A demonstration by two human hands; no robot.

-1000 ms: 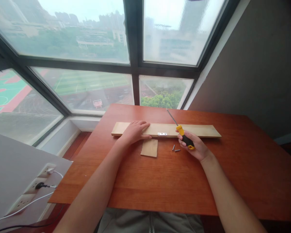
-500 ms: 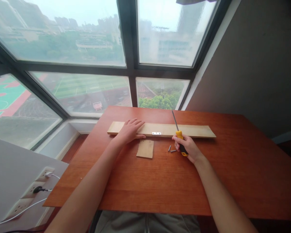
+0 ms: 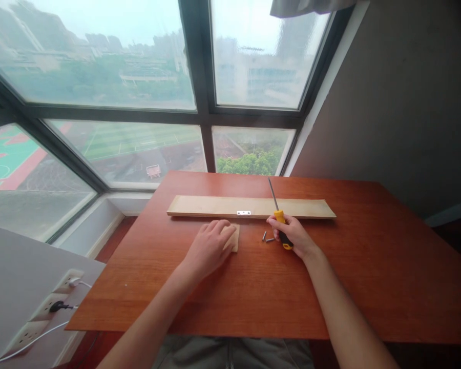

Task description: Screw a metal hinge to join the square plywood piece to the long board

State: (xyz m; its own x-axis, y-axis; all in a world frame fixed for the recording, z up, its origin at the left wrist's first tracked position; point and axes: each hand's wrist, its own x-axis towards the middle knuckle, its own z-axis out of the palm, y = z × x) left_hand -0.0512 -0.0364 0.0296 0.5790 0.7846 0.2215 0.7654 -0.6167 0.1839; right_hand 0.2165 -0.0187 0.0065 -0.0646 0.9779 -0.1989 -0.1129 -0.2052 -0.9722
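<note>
My left hand (image 3: 212,244) lies over the left part of a small square wooden piece (image 3: 235,239), its fingers curled onto it. Most of that piece is hidden by the hand. In my right hand (image 3: 292,234) is a screwdriver (image 3: 279,217) with a yellow and black handle, its metal shaft tilted up and away. A long wooden board (image 3: 215,206) lies crosswise behind both hands. A small silver metal plate with holes (image 3: 244,212) sits at the board's near edge. Two screws (image 3: 266,238) lie on the table just left of my right hand.
The reddish-brown wooden table (image 3: 284,292) reaches toward large windows with a dark frame (image 3: 203,115). At lower left, wall sockets (image 3: 54,306) hold a black plug and white cables. A grey wall (image 3: 392,102) slopes along the right.
My left hand has left the long board and come nearer, onto the small wooden piece. My right hand still holds the screwdriver in nearly the same place. The view has shifted slightly.
</note>
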